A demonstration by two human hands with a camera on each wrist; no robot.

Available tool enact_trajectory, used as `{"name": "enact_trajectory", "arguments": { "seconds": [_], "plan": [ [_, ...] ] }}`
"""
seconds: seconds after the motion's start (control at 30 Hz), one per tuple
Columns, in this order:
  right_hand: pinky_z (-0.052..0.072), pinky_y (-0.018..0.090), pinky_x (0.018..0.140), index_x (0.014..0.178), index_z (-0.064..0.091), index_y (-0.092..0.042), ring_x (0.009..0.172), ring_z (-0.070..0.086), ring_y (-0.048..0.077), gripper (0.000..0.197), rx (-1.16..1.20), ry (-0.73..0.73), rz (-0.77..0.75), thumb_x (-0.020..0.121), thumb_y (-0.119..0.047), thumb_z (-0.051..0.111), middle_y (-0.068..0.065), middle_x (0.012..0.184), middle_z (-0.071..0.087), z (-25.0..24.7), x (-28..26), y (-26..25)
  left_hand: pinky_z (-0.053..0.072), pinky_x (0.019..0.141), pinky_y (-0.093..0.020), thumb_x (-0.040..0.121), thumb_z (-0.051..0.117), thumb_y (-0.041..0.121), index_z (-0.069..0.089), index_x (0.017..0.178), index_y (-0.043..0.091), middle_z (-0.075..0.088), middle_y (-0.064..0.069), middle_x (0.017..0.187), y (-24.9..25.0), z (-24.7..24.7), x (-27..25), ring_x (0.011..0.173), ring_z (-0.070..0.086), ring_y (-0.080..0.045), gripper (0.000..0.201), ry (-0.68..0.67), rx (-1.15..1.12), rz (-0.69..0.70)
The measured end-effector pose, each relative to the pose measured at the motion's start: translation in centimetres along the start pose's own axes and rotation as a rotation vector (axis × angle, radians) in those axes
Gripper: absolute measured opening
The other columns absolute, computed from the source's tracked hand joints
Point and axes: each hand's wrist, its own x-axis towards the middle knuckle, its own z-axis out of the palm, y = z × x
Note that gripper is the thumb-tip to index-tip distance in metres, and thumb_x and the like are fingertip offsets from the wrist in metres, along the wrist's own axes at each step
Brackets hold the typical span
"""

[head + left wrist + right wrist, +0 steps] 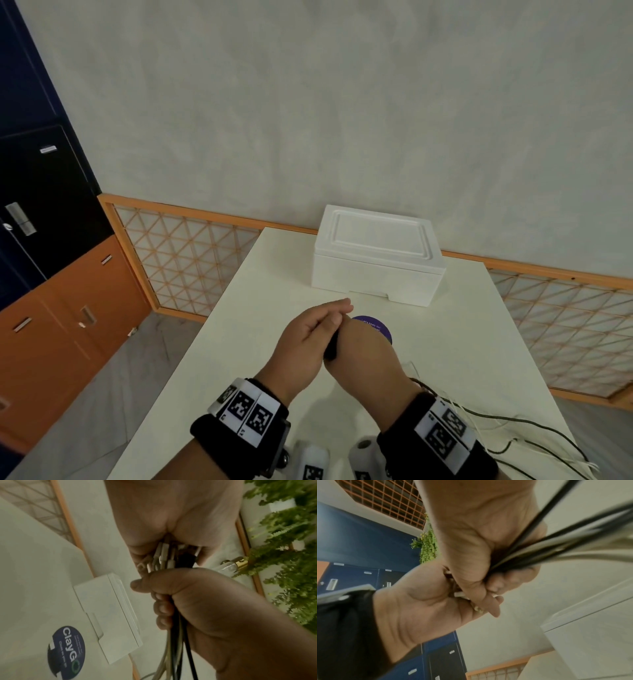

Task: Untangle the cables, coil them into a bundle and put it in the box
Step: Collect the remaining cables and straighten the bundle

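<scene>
- While the cable ends are gathered side by side, the aligning step is judged to be in hand; coiling is not yet begun.
- The cables (173, 622) are clamped in the curled fingers (161, 609) of the right hand (366, 356), plugs projecting above the fist.
- The plug ends are enclosed by the left hand (308, 342), its fingers wrapped over them.
- The loose lengths (513, 431) are trailed across the tabletop (239, 342) behind the right wrist.
- Next, looping of the slack is called for, and the lid of the closed foam box (376, 260), well beyond the hands, must be lifted.
</scene>
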Motion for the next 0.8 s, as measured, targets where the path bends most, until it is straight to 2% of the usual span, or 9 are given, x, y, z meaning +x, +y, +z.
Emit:
{"name": "enact_trajectory", "arguments": {
  "seconds": [0.07,0.13,0.23,0.3,0.4,0.47,0.6,0.7,0.8],
  "plan": [
    [0.028,0.019,0.048,0.096,0.056,-0.014,0.06,0.044,0.01,0.013,0.078,-0.007,0.013,0.089,-0.016,0.045,-0.01,0.068,0.04,-0.1,0.0,0.6,0.042,0.106,-0.032,0.09,0.06,0.035,0.059,0.121,0.044,0.061,0.017,0.122,0.0,-0.5,0.1,0.124,0.051,-0.005,0.032,-0.088,0.054,-0.022],
    [0.03,0.017,0.047,0.083,0.049,-0.02,0.056,0.043,0.006,0.004,0.24,-0.024,0.062,0.085,-0.018,0.053,-0.012,0.066,0.044,-0.3,-0.1,1.1,0.042,0.105,-0.027,0.077,0.071,0.045,0.047,0.129,0.047,0.055,0.018,0.129,-0.2,-0.9,0.1,0.124,0.05,-0.001,0.058,-0.145,0.121,-0.046],
    [0.038,0.014,0.051,0.075,0.041,-0.031,0.058,0.048,0.003,0.031,0.5,0.005,0.098,0.076,-0.014,0.067,-0.012,0.067,0.052,-0.5,-0.6,1.8,0.046,0.099,-0.024,0.06,0.086,0.045,0.036,0.139,0.039,0.056,0.016,0.127,-0.7,-1.3,0.2,0.114,0.057,0.001,0.094,-0.111,0.117,-0.08],
    [0.04,0.012,0.055,0.084,0.048,-0.026,0.064,0.053,0.004,0.033,0.659,0.058,0.141,0.07,-0.01,0.073,-0.011,0.072,0.057,-0.8,-0.9,2.2,0.05,0.092,-0.025,0.051,0.09,0.045,0.037,0.134,0.038,0.06,0.013,0.115,-1.2,-1.6,0.1,0.097,0.062,-0.001,0.099,-0.03,0.115,-0.09],
    [0.045,0.017,0.06,0.095,0.052,-0.021,0.067,0.055,0.006,0.038,0.796,0.073,0.197,0.067,-0.005,0.072,-0.008,0.078,0.061,-1.2,-1.0,3.0,0.052,0.078,-0.03,0.046,0.086,0.046,0.05,0.119,0.038,0.063,0.009,0.099,-1.7,-2.0,-0.2,0.074,0.056,-0.008,0.081,0.012,0.083,-0.057],
    [0.048,0.022,0.063,0.098,0.051,-0.021,0.069,0.057,0.008,0.041,0.838,0.076,0.198,0.068,-0.002,0.07,-0.004,0.082,0.063,-1.1,-1.0,3.3,0.052,0.077,-0.03,0.054,0.083,0.037,0.056,0.108,0.034,0.062,0.01,0.1,-1.4,-1.8,-0.5,0.078,0.057,-0.01,0.061,-0.019,0.006,0.002],
    [0.047,0.018,0.063,0.101,0.047,-0.027,0.069,0.057,0.004,0.047,0.82,0.078,0.152,0.069,-0.001,0.069,-0.009,0.083,0.061,-0.6,-1.2,3.0,0.05,0.076,-0.026,0.069,0.07,0.018,0.054,0.092,0.036,0.059,0.016,0.1,0.1,-0.8,-0.3,0.087,0.057,-0.01,0.033,-0.04,0.043,0.075],
    [0.046,0.015,0.065,0.107,0.047,-0.026,0.072,0.058,0.003,0.046,0.73,0.074,0.12,0.072,-0.006,0.069,-0.011,0.084,0.061,-0.2,-1.4,2.7,0.051,0.081,-0.037,0.074,0.056,0.011,0.053,0.095,0.026,0.066,0.001,0.105,1.0,-0.9,-0.2,0.088,0.061,-0.018,0.026,-0.046,-0.1,0.045],
    [0.04,0.011,0.06,0.101,0.051,-0.02,0.065,0.053,-0.002,0.034,0.595,0.118,0.058,0.073,-0.013,0.07,-0.016,0.074,0.056,0.1,-1.5,2.5,0.056,0.079,-0.04,0.089,0.057,0.02,0.059,0.114,0.025,0.071,-0.007,0.108,1.5,-0.9,-0.2,0.092,0.067,-0.021,0.025,0.021,-0.21,-0.007]
  ]
}}
